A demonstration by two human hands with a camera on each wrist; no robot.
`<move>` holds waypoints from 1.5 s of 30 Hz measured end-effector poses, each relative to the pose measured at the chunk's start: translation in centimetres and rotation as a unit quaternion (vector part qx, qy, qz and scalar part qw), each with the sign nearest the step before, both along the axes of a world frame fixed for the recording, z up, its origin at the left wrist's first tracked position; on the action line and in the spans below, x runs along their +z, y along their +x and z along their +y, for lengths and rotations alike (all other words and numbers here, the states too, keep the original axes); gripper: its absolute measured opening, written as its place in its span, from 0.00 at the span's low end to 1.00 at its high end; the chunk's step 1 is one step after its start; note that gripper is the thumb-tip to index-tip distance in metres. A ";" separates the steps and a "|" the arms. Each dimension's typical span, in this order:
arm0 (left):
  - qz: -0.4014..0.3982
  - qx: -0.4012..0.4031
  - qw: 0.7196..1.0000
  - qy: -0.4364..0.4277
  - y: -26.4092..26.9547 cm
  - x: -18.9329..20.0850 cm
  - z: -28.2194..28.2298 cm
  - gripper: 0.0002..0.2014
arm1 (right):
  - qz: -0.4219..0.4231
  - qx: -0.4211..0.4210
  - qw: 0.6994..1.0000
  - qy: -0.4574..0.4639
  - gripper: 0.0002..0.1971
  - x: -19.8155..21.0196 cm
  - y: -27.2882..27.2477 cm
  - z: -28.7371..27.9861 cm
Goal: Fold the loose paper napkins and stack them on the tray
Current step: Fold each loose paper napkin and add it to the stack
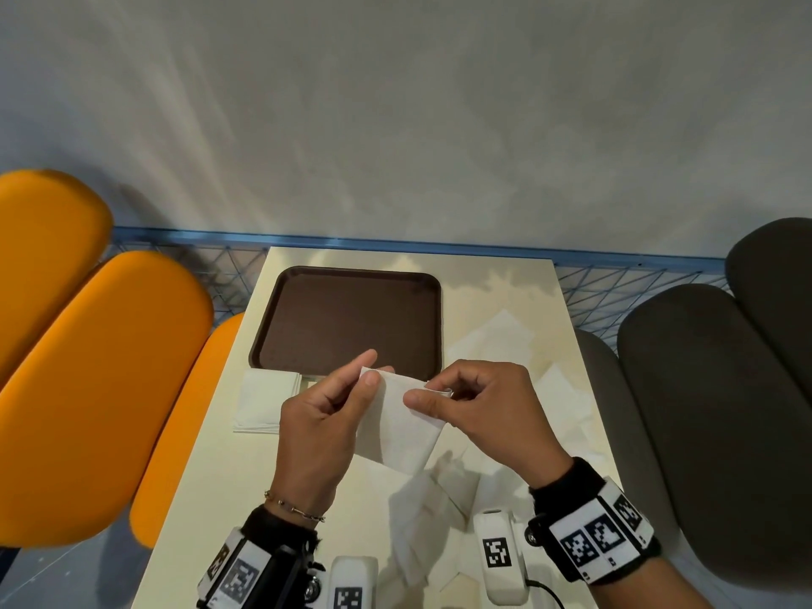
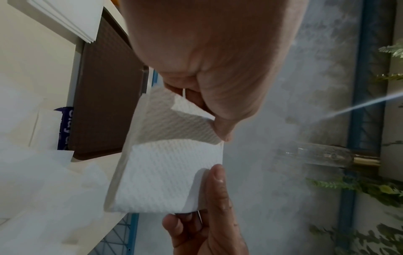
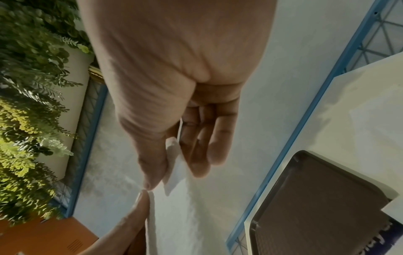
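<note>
**Above the table, a napkin got its fold**

Above the pale table, the left hand and the right hand each pinched a top corner of one white napkin between thumb and fingers. It hung in the air, bent over on itself. To fold it well, I think the corners should meet first, then the crease gets pressed flat. The brown tray lay just behind the hands with nothing in it. A small folded stack sat beside the tray's near left corner, touching its edge. Loose napkins lay spread on the right.
</note>
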State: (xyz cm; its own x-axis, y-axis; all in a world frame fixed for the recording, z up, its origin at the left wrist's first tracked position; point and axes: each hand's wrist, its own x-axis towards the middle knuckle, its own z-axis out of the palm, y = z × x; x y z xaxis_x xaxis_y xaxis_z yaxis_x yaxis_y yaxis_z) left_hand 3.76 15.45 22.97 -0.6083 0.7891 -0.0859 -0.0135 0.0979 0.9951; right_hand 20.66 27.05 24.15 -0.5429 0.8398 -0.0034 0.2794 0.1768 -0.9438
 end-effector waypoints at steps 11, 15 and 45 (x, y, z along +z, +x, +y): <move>-0.022 -0.012 1.000 0.006 0.8 0.1 -0.6 0.18 | -0.014 -0.035 0.999 0.016 0.12 -0.4 -0.2 -0.9; -0.020 -0.012 1.000 0.004 0.7 0.0 -0.6 0.20 | -0.011 -0.028 1.000 -0.007 0.11 -0.3 0.0 -1.0; -0.030 0.127 0.991 -0.015 1.8 -1.5 -0.6 0.21 | 0.058 0.022 0.969 -0.241 0.18 -2.0 1.2 -1.3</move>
State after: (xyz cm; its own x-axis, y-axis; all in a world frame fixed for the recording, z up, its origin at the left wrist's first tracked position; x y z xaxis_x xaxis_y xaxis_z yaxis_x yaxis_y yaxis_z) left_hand 5.53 14.87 21.43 -0.7802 0.6075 -0.1490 -0.1013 0.1124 0.9885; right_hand 21.83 25.74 22.20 -0.5988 0.7320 -0.3250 0.1682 -0.2818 -0.9446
